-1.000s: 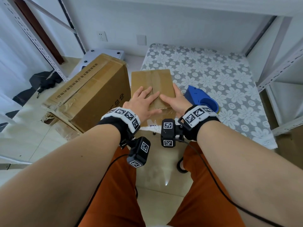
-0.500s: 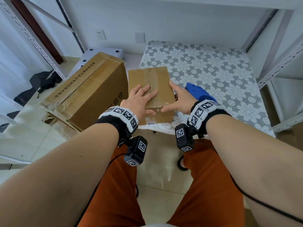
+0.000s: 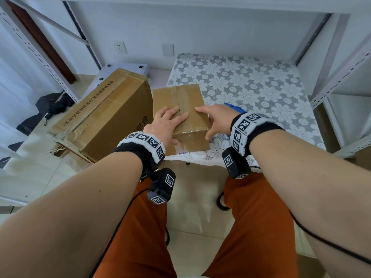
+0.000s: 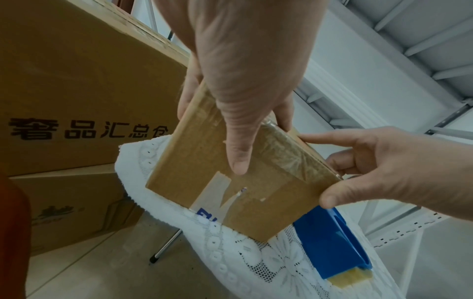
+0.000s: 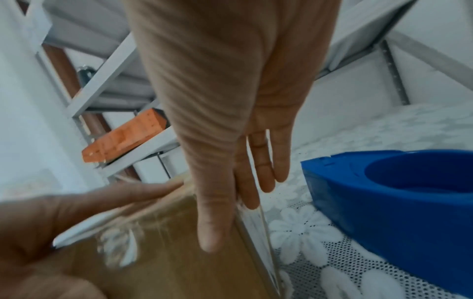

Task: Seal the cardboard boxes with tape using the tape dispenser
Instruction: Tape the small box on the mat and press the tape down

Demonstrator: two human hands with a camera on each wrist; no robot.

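A small cardboard box [image 3: 193, 98] with tape down its middle seam sits at the near left corner of the lace-covered table [image 3: 251, 87]. My left hand [image 3: 167, 125] lies flat on its top, fingers straight, thumb [image 4: 236, 153] pressed on the taped front face [image 4: 268, 202]. My right hand [image 3: 212, 121] touches the box's near right corner: index finger on the top edge, thumb on the front, the other fingers [image 5: 258, 172] straight along the side. The blue tape dispenser [image 3: 233, 106] lies on the cloth just right of the box, largely hidden behind my right hand; it shows plainly in the wrist views [image 4: 330, 242] [image 5: 396, 212].
A large printed cardboard box [image 3: 104, 117] stands on the floor against the table's left side. Grey metal shelving [image 3: 341, 77] rises close on the right and another rack [image 3: 40, 53] on the left. My knees in orange trousers [image 3: 251, 227] are under the table's front edge.
My right hand slid off the box top to its near right corner and the wrist rolled outward. My left hand stayed on the top. The box sits in the same place.
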